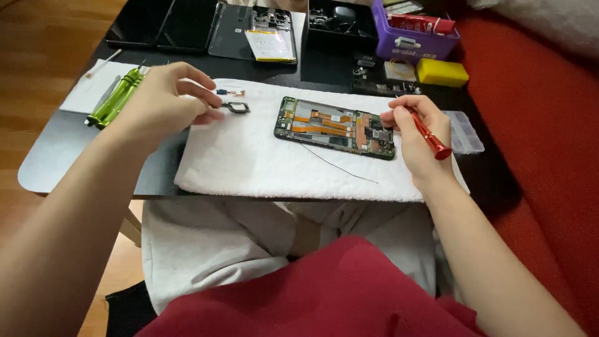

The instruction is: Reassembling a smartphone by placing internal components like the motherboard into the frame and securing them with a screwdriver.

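Screwdriver (428,132), red-handled and slim: the right hand (419,140) has its grip closed around it like a pen, tip down at the right end of the opened phone (335,127). The exact point of contact is hidden behind the fingers. The phone lies flat, back cover off, green board and orange flex strips exposed, in the middle of a white towel (268,168) spread on the dark bench (156,178).

Left hand (163,103): thumb and forefinger pinched together on a small dark ring-shaped part (236,107), held just above the left part of the towel. A second tiny part with a blue end (229,92) lies just beside it.

A thin black wire (340,164) trails loose across the towel below the phone. Green-handled tools (116,98) rest at the far left on a sheet of paper. Behind: a second opened phone showing its battery (269,34), a purple bin (413,39), a yellow block (442,72), and a clear compartment box (465,132) just right of the working hand.

Judgement: for clean work at the board, the driver should stand upright with light pressure, the wrist braced on the towel. Small parts are safest kept well apart on the towel, away from its edge.
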